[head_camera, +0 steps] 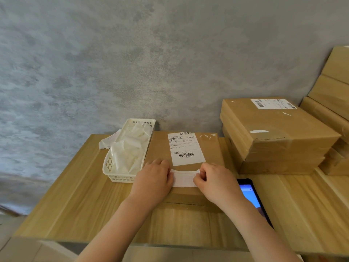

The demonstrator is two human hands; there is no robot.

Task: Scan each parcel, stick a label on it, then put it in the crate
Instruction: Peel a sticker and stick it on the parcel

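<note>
I saw the left hand [153,178] and right hand [213,179] each pinching an end of a white label [184,179] over the near part of the flat parcel [162,148] at the tabletop's [79,201] middle. A white basket [113,167] touched the parcel's left edge; stacked boxes [273,137] crowded its right. A handheld scanner [252,197] lay beside my right wrist.

Matt cardboard parcel [188,148]; paper label [184,179] — wood-grain table [85,195].
</note>
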